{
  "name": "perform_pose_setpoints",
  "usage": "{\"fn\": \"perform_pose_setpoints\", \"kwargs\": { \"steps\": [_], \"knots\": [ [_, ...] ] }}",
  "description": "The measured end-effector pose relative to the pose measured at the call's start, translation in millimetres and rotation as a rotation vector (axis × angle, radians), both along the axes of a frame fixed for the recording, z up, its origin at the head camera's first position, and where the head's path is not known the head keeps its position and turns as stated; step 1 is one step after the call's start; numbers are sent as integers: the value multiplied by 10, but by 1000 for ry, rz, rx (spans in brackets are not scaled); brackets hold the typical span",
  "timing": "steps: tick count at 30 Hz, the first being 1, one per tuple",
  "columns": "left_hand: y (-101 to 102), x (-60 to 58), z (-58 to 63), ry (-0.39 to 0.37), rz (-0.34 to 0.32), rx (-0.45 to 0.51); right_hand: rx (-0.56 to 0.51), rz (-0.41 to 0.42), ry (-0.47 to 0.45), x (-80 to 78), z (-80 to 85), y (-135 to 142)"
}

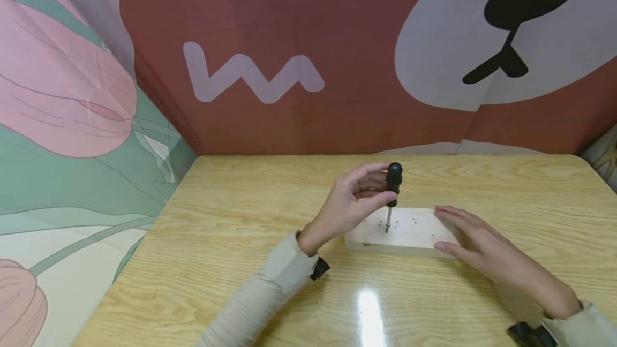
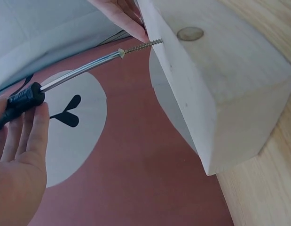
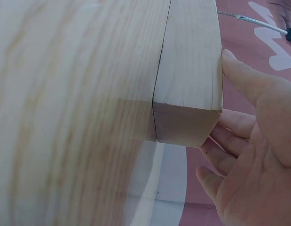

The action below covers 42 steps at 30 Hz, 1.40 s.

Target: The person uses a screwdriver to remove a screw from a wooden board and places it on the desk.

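Two hands work here: the left hand [image 1: 354,197] pinches a screwdriver [image 1: 393,178] between thumb and fingers; the right hand [image 1: 474,237] rests, fingers fairly straight, on the three o'clock end of a wooden block [image 1: 414,237]. The screwdriver meets a screw [image 2: 140,47] standing mostly proud, toward nine o'clock from the block's middle. The block lies on the table [image 1: 241,197], four o'clock from the head view's centre. Best, probably: keep both aligned, press while turning, brace firmly.

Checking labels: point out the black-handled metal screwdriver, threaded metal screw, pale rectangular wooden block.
Black-handled metal screwdriver [image 1: 393,179], head view, handle.
Threaded metal screw [image 2: 141,46], left wrist view, threads.
Pale rectangular wooden block [image 3: 190,66], right wrist view, long side.
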<state>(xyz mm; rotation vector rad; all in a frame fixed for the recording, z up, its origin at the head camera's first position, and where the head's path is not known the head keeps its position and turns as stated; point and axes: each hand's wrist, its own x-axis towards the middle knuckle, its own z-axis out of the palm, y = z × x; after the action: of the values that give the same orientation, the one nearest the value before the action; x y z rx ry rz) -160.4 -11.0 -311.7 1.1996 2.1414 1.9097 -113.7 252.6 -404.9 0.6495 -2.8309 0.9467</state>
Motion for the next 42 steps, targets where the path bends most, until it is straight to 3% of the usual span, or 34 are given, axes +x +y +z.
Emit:
{"fn": "perform_pose_setpoints", "kwargs": {
  "steps": [5, 10, 19, 25, 31, 42],
  "knots": [
    [-2, 15, 3, 28, -31, -3, -20, 10, 7, 4, -8, 0],
    [-4, 8, 0, 2, -87, 5, 7, 2, 1, 6, -11, 3],
    [-4, -8, -32, 0, -43, 29, 8, -2, -69, -9, 10, -4],
    [-3, 10, -14, 33, -30, -9, 8, -4, -48, -7, 0, 0],
    [0, 16, 7, 41, -58, -26, 11, -7, -52, -2, 0, 2],
    [7, 14, -1, -5, -34, 4, 6, -7, -58, -5, 11, -6]
  ]
}}
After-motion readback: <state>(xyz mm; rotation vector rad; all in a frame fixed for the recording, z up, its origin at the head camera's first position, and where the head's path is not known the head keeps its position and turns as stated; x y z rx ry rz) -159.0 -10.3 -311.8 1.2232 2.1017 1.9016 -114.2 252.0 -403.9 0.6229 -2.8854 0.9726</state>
